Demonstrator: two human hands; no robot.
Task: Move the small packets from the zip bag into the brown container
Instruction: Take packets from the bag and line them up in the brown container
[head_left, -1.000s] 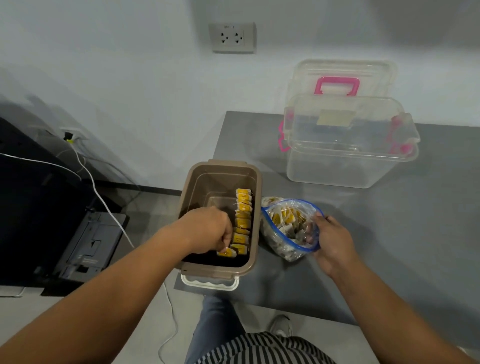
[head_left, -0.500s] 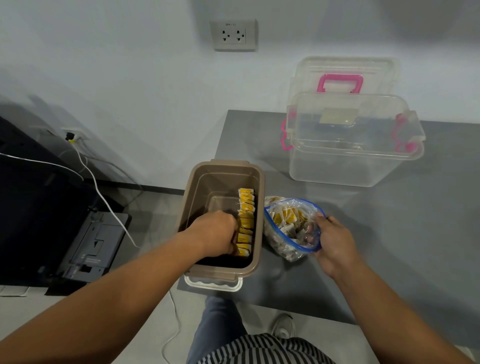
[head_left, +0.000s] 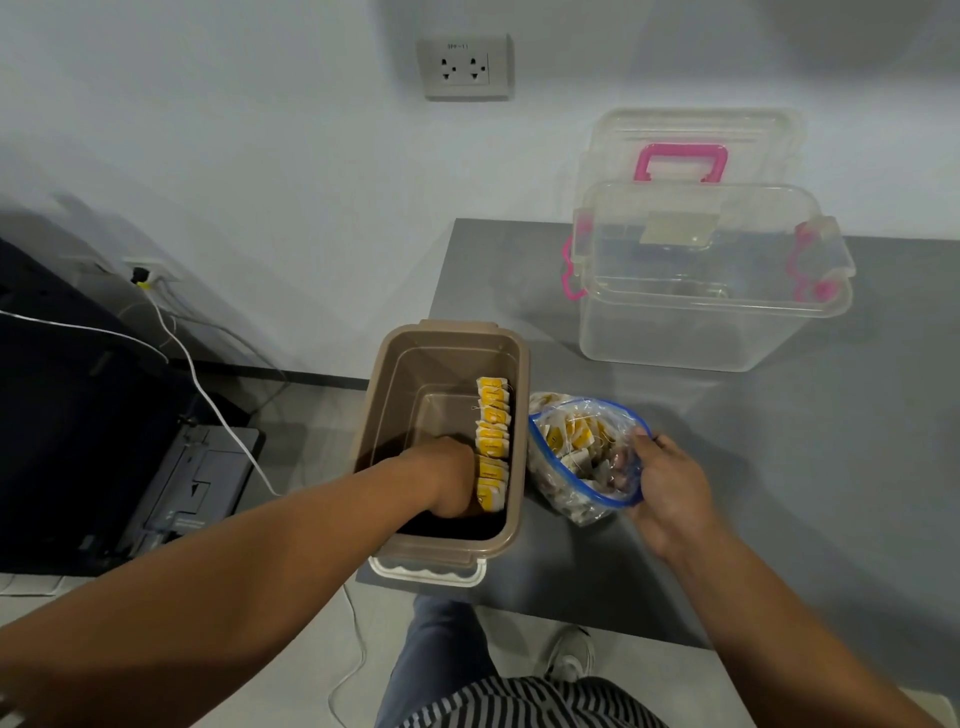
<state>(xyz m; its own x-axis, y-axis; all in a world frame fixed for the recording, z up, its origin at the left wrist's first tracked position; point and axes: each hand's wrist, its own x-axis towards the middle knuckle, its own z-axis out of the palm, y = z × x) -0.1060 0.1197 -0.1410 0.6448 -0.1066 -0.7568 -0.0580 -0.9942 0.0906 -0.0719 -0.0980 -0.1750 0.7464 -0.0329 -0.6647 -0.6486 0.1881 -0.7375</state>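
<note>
The brown container (head_left: 385, 410) stands at the near left corner of the grey table (head_left: 779, 467). A row of small yellow packets (head_left: 492, 441) stands upright along its right inner wall. My left hand (head_left: 447, 475) reaches deep inside, knuckles up, against the near end of that row; its fingers are hidden. Just right of the container lies the clear zip bag (head_left: 574, 447) with a blue rim, its mouth open and several packets inside. My right hand (head_left: 670, 488) grips the bag's rim at its right side, thumb over the edge.
A white lid (head_left: 426, 574) lies under the container at the table's near edge. A clear plastic box (head_left: 711, 312) with pink clips stands at the back, its lid (head_left: 685, 145) leaning on the wall. A printer (head_left: 197, 483) and a white cable (head_left: 208, 400) sit on the floor to the left.
My left hand sank lower into the container beside the row of packets. The packet seen at its fingertips a second ago is no longer visible there. My right hand kept hold of the bag.
</note>
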